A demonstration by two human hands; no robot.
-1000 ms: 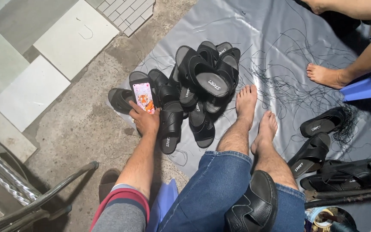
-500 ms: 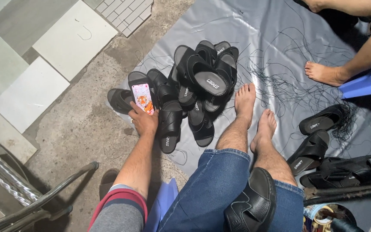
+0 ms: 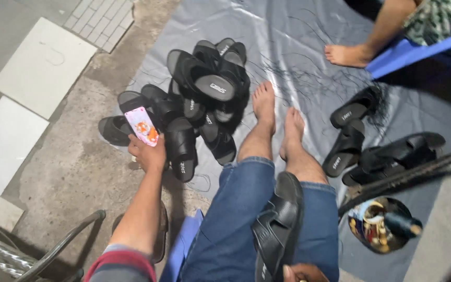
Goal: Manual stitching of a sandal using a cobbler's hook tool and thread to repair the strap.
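Left hand [image 3: 148, 154], grip closed round one small flat rectangular packet [image 3: 142, 126]: pink, glossy, with an orange-and-white picture on its face. Packet held up, tilted, just over the near left edge of the sandal pile [image 3: 197, 104].

Pile: black slide sandals, roughly ten, exact count not clear; moulded rubbery soles, broad straps, heaped loosely on a grey plastic sheet [image 3: 298, 47] spread over rough concrete floor [image 3: 63, 172]. Sheet smooth, creased, strewn with thin black threads.

Right of the person's two bare feet: two more black sandals [image 3: 348, 133] lying singly, and a further dark cluster [image 3: 392, 156] beyond them to the right.

One black sandal [image 3: 277, 224] rests on the jeans-clad lap. Right hand [image 3: 304, 272] only partly in view at the bottom edge, touching that sandal; grip cannot be judged.

Far right: another person's bare foot [image 3: 348, 54] beside a blue plastic seat [image 3: 418, 49].
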